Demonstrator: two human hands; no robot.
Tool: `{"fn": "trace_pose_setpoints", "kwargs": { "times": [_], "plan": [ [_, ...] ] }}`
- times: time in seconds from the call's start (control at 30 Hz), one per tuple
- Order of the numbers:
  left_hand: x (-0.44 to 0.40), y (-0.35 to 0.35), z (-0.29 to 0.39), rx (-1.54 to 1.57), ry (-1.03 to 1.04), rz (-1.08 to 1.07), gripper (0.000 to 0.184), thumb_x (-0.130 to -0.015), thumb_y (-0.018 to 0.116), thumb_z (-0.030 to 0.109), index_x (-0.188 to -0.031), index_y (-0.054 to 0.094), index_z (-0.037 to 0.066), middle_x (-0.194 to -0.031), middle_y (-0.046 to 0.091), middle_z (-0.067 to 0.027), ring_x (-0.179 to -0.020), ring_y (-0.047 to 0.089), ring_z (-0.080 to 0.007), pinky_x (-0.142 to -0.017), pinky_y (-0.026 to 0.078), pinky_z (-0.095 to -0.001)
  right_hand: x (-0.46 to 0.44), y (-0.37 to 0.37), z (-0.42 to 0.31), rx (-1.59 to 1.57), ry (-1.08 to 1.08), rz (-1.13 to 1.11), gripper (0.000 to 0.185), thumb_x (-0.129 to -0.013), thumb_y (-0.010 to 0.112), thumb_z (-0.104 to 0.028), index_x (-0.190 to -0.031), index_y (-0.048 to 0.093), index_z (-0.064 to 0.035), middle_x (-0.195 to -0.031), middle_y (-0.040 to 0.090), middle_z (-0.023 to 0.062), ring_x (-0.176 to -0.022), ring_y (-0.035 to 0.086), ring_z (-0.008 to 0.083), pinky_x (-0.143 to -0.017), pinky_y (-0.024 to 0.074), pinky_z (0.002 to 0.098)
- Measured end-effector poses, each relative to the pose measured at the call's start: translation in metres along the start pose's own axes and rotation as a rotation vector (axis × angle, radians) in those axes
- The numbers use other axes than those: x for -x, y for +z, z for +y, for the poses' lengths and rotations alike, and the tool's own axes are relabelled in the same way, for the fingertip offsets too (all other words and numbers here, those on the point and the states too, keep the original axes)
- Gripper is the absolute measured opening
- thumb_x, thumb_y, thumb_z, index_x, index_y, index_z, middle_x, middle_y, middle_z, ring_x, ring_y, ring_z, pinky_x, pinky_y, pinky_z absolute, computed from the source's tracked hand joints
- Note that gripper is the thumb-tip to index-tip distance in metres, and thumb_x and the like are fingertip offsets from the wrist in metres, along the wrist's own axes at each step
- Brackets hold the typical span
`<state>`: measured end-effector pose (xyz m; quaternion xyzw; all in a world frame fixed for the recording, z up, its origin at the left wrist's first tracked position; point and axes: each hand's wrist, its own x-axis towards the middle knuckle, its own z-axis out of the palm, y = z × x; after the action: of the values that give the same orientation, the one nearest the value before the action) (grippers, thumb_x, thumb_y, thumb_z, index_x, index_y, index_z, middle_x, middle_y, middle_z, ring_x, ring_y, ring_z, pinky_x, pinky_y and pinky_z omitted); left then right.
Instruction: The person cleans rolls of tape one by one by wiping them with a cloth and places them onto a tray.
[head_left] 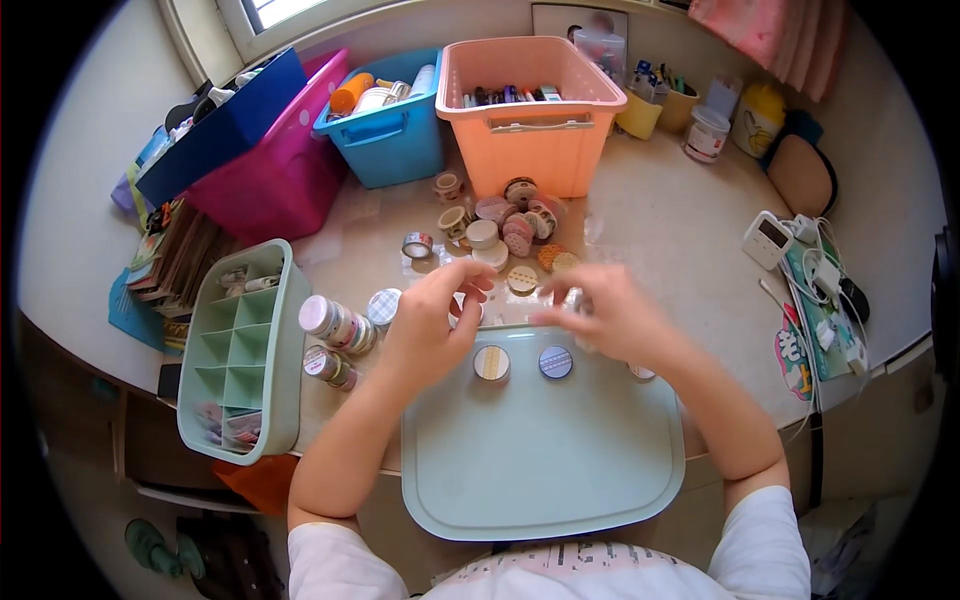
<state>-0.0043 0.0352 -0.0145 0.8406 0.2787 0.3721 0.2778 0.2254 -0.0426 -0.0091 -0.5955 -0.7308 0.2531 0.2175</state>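
My left hand (435, 320) hovers over the table just past the lid, fingers curved and apart from the thumb. A pale tape roll (467, 308) shows behind its fingers; I see no grip on it. Blurred by motion, my right hand (610, 318) hangs over the lid's far right edge, and what its fingers hold, if anything, is unclear. On the pale green lid (545, 450) lie a cream tape roll (492, 364) and a blue patterned one (556, 362). Another roll (641, 372) is partly covered by my right arm. A yellowish roll (522, 280) lies between my hands.
Loose tape rolls (517, 235) cluster before the orange bin (530, 150). Stacked rolls (338, 325) stand left of my left arm, beside a green divided box (290, 340). Blue (390, 150) and magenta (265, 190) bins stand behind. White cables (825, 260) lie at right.
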Motion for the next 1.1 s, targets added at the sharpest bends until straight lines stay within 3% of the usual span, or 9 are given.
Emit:
{"fn": "trace_pose_setpoints", "kwargs": {
  "times": [0.07, 0.27, 0.4, 0.5, 0.8, 0.9, 1.0, 1.07, 1.1],
  "plan": [
    [0.001, 0.002, 0.004, -0.006, -0.026, 0.002, 0.026, -0.087, 0.058, -0.009, -0.111, 0.066, 0.0, -0.096, 0.073, -0.0097, -0.088, 0.071, -0.0164, -0.07, 0.052, -0.0273, -0.018, 0.011, 0.005, 0.132, -0.029, 0.406, 0.04, -0.081, 0.081, -0.039, -0.104, 0.071, -0.0085, -0.096, 0.068, 0.0097, -0.085, 0.069, 0.0302, -0.075, 0.0559, 0.0416],
    [0.001, -0.001, -0.001, -0.016, -0.003, 0.019, 0.026, -0.089, 0.056, -0.004, -0.112, 0.066, 0.002, -0.098, 0.072, -0.0113, -0.083, 0.071, -0.0185, -0.067, 0.052, -0.0302, -0.043, 0.036, 0.018, 0.397, -0.042, 0.32, 0.04, -0.082, 0.079, -0.035, -0.109, 0.072, -0.0061, -0.106, 0.065, 0.0115, -0.092, 0.068, 0.0311, -0.077, 0.0564, 0.0408],
    [0.0, -0.004, 0.005, -0.045, -0.002, -0.001, 0.028, -0.087, 0.065, -0.005, -0.115, 0.065, 0.001, -0.101, 0.073, -0.0105, -0.091, 0.071, -0.0158, -0.07, 0.052, -0.0266, -0.029, 0.009, 0.009, 0.025, -0.076, 0.379, 0.04, -0.081, 0.083, -0.034, -0.107, 0.074, -0.0048, -0.103, 0.067, 0.0117, -0.089, 0.068, 0.0267, -0.078, 0.055, 0.0373],
    [0.002, 0.004, 0.009, 0.222, 0.088, 0.045, 0.056, -0.075, 0.09, 0.013, -0.122, 0.061, 0.005, -0.118, 0.068, -0.0081, -0.097, 0.07, -0.0172, -0.068, 0.057, -0.0268, -0.008, -0.01, -0.009, -0.251, -0.133, 0.393, 0.042, -0.08, 0.086, -0.035, -0.107, 0.075, -0.0053, -0.098, 0.067, 0.0098, -0.087, 0.066, 0.0204, -0.076, 0.0529, 0.0326],
    [0.01, 0.009, 0.013, 0.186, 0.358, 0.14, 0.043, -0.074, 0.089, 0.004, -0.112, 0.069, 0.002, -0.111, 0.069, -0.0109, -0.088, 0.07, -0.015, -0.066, 0.06, -0.0257, 0.021, 0.009, -0.044, -0.4, -0.167, 0.377, 0.039, -0.084, 0.083, -0.03, -0.111, 0.072, -0.0045, -0.086, 0.062, 0.0027, -0.081, 0.058, 0.0106, -0.072, 0.0475, 0.0253],
    [0.01, 0.007, 0.018, 0.388, 0.218, 0.108, 0.046, -0.075, 0.086, -0.002, -0.115, 0.064, -0.004, -0.114, 0.069, -0.0126, -0.096, 0.071, -0.0151, -0.079, 0.061, -0.0284, 0.023, -0.005, -0.042, -0.827, -0.07, 0.402, 0.045, -0.095, 0.072, -0.022, -0.132, 0.051, -0.0071, -0.099, 0.048, 0.0006, -0.092, 0.049, 0.0088, -0.08, 0.045, 0.0235],
    [0.012, 0.006, 0.016, 0.673, 0.057, -0.014, 0.045, -0.075, 0.084, -0.007, -0.113, 0.06, -0.002, -0.121, 0.067, -0.0137, -0.11, 0.068, -0.0185, -0.093, 0.058, -0.031, 0.021, -0.008, -0.04, -1.101, -0.281, 0.522, 0.035, -0.1, 0.06, -0.011, -0.131, 0.042, -0.0082, -0.105, 0.046, 0.0013, -0.097, 0.05, 0.0082, -0.084, 0.0463, 0.0267],
    [0.015, 0.009, 0.013, 0.728, 0.002, -0.046, 0.044, -0.075, 0.085, -0.007, -0.11, 0.06, -0.001, -0.12, 0.068, -0.0143, -0.112, 0.068, -0.0192, -0.095, 0.057, -0.0314, 0.029, -0.006, -0.036, -0.755, -0.209, 0.348, 0.031, -0.096, 0.062, -0.003, -0.123, 0.048, -0.0076, -0.106, 0.05, 0.0045, -0.096, 0.056, 0.0139, -0.085, 0.0482, 0.0291],
    [0.016, 0.011, 0.011, 0.782, -0.05, -0.083, 0.042, -0.074, 0.085, -0.007, -0.108, 0.06, 0.0, -0.119, 0.068, -0.0149, -0.113, 0.067, -0.0199, -0.097, 0.057, -0.0318, 0.02, -0.002, -0.035, -0.244, -0.515, 0.538, 0.031, -0.089, 0.068, 0.003, -0.117, 0.057, -0.0068, -0.11, 0.057, 0.009, -0.094, 0.06, 0.0228, -0.083, 0.0514, 0.0316]
  ]
}}
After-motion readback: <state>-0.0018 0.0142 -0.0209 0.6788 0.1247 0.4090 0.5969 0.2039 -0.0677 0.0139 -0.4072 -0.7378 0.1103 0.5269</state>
